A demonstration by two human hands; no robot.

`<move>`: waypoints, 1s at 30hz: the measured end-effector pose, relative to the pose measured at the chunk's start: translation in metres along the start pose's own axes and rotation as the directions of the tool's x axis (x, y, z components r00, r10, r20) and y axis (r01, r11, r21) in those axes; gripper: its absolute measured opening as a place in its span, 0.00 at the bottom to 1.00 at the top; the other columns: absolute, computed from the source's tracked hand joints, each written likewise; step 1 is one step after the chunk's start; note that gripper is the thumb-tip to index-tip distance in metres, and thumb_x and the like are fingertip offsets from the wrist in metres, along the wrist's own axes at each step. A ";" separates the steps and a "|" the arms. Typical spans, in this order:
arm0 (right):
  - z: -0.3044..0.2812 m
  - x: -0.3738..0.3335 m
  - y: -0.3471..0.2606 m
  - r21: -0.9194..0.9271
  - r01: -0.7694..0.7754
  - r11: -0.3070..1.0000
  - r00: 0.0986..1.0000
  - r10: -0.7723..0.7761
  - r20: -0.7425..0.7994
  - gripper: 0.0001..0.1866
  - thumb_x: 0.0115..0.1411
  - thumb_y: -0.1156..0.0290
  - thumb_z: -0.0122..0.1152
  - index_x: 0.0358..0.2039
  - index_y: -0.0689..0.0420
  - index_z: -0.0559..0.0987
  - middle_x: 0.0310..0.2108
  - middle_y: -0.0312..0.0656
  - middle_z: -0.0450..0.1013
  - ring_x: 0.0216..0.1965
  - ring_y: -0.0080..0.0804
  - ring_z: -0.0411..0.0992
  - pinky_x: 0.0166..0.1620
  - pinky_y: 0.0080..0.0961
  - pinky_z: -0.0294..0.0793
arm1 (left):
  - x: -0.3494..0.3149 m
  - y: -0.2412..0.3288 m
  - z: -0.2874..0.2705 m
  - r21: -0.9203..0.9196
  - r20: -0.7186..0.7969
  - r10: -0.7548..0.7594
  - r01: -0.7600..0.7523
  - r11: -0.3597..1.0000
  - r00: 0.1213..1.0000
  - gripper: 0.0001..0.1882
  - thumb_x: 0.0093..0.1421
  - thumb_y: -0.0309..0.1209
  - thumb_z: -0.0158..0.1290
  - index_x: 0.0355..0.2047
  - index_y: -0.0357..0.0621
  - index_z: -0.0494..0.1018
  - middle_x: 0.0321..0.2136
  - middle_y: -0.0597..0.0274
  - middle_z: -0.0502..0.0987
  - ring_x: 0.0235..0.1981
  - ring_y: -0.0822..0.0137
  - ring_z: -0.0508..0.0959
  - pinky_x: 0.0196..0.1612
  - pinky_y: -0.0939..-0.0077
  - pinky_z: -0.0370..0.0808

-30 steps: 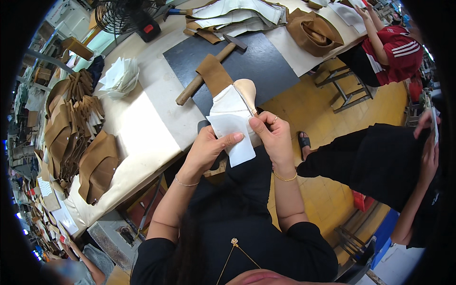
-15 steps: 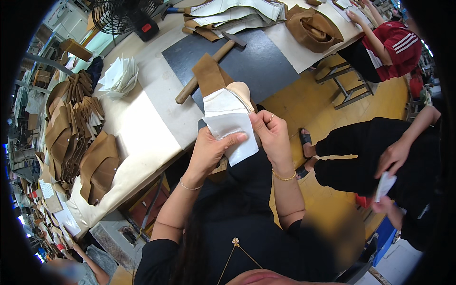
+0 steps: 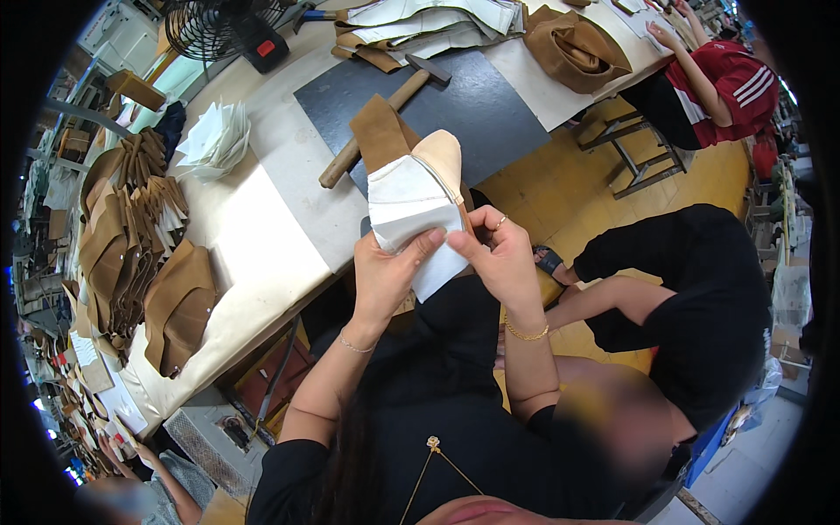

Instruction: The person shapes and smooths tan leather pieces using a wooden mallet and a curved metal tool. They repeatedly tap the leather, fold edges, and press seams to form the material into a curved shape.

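Between my hands, above my lap and near the table edge, is a brown suede shoe-upper piece [image 3: 380, 136]. Its inner side shows white backing [image 3: 407, 191], a beige lining flap [image 3: 441, 157] and a zipper strip along one edge. A loose-ended white patch [image 3: 435, 278] lies over its lower part. My left hand [image 3: 383, 276] grips the left edge, thumb laid on the white patch. At the right edge my right hand [image 3: 500, 256] pinches the piece, its thumb pressing the patch close to the left thumb. Fingers behind the piece are hidden.
Beyond the piece, a wooden-handled hammer [image 3: 409, 90] rests on a dark board [image 3: 490, 101]. White patches [image 3: 214, 144] and brown suede pieces [image 3: 181, 293] are piled at left, near a black fan [image 3: 219, 31]. Close on my right a co-worker in black [image 3: 709, 306] bends low.
My right thumb has moved down onto the white patch, towards the left thumb. The upper piece has shifted slightly. The co-worker at right has gone from standing to bending down.
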State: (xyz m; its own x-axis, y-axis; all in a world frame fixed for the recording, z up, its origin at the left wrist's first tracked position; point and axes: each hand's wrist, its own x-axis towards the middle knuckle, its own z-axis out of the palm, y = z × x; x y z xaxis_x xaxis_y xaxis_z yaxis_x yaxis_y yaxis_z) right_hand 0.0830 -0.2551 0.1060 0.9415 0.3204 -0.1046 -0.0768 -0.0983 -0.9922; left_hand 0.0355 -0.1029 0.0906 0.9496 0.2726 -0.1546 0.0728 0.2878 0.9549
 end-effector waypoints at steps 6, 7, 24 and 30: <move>0.003 -0.001 0.012 -0.065 0.011 0.998 1.000 -0.011 -0.008 0.12 0.62 0.66 0.67 0.35 0.60 0.75 0.27 0.28 0.71 0.27 0.11 0.65 0.32 0.12 0.66 | 0.002 -0.003 -0.006 0.117 0.049 0.005 -0.011 0.993 0.999 0.18 0.59 0.28 0.63 0.49 0.36 0.76 0.43 0.59 0.81 0.44 0.73 0.78 0.46 0.76 0.75; 0.001 0.000 0.014 -0.104 0.023 0.994 0.999 -0.021 0.024 0.13 0.61 0.66 0.68 0.37 0.61 0.75 0.29 0.31 0.72 0.30 0.14 0.66 0.34 0.15 0.67 | 0.003 -0.003 -0.010 0.118 0.084 -0.018 0.008 0.993 0.996 0.20 0.59 0.28 0.63 0.51 0.36 0.73 0.44 0.58 0.80 0.45 0.72 0.77 0.48 0.75 0.75; -0.010 0.062 -0.075 -0.375 0.394 0.839 0.709 -0.018 0.704 0.36 0.69 0.39 0.39 0.27 0.63 0.77 0.23 0.47 0.72 0.27 0.44 0.71 0.34 0.32 0.68 | 0.005 0.065 -0.052 0.676 0.466 -0.411 -0.015 0.737 0.783 0.19 0.55 0.35 0.63 0.42 0.33 0.77 0.30 0.52 0.81 0.32 0.64 0.79 0.39 0.69 0.75; -0.001 0.049 -0.074 -0.434 0.645 0.629 0.709 -0.282 0.646 0.26 0.44 0.49 0.75 0.23 0.60 0.78 0.21 0.40 0.67 0.27 0.38 0.66 0.39 0.30 0.64 | 0.000 0.071 -0.062 0.655 0.419 -0.464 0.093 0.750 0.780 0.18 0.56 0.35 0.63 0.40 0.32 0.77 0.23 0.64 0.76 0.25 0.76 0.72 0.29 0.79 0.69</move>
State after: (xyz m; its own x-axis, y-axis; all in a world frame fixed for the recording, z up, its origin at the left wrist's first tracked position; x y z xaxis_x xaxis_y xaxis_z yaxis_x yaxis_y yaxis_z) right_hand 0.1349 -0.2335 0.1741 0.4775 0.8636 0.1620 0.7018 -0.2640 -0.6616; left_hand 0.0214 -0.0252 0.1427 0.8353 -0.3057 -0.4570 0.3427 -0.3605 0.8675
